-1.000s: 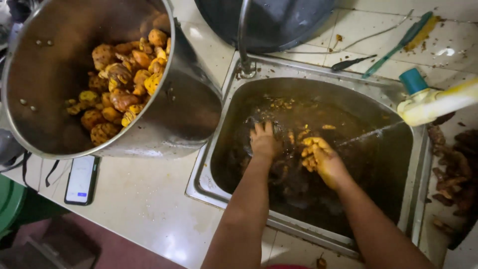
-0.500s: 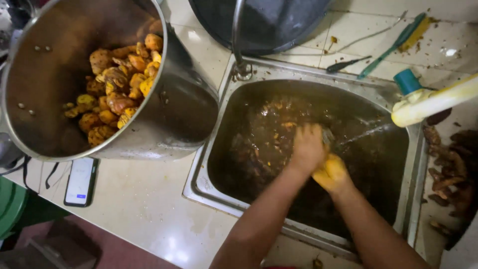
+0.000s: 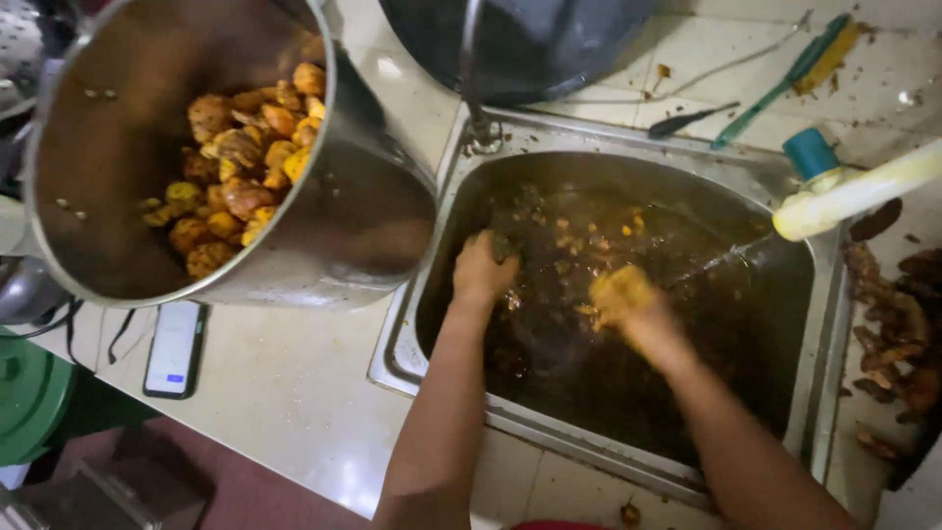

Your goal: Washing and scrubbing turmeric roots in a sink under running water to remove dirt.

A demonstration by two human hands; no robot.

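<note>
Head view: wet hands [image 3: 549,285] amid knobbly yellow roots [image 3: 589,236], steel sink [image 3: 824,324].

One sink [image 3: 829,324], one steel pot [image 3: 324,226], one phone [image 3: 175,348], one dark bowl [image 3: 530,44], two hands: left [image 3: 483,267], right [image 3: 628,299].

Orange-yellow peeled root pieces [image 3: 240,162] fill the silver steel pot [image 3: 373,226]; murky brown water [image 3: 628,334] darkens the grey steel sink [image 3: 829,324], yellow-stained right hand [image 3: 628,299]

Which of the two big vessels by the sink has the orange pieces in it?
The tilted shiny steel pot left of the sink, heaped with orange-yellow chunks. The dark basin behind the faucet shows no contents from this angle.
</note>
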